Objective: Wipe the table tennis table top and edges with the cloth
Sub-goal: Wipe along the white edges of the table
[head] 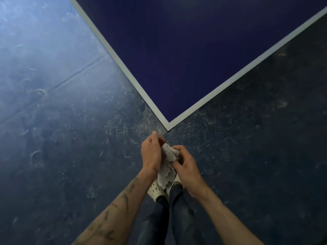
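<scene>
Right hand: I see its fingers curled round the cloth, pinching the bunched upper part.
Left hand: its fingers are bent onto the cloth's top from the other side, gripping it; the tips are blurred.
Cloth: grey and crumpled, held between both hands, lower end hanging free below them.
Tabletop: dark blue with a white border; its corner lies just beyond the hands, untouched.
Shoes: pale, perforated, beneath the hands, partly behind the cloth.
Floor: dark and scuffed, all around.
</scene>
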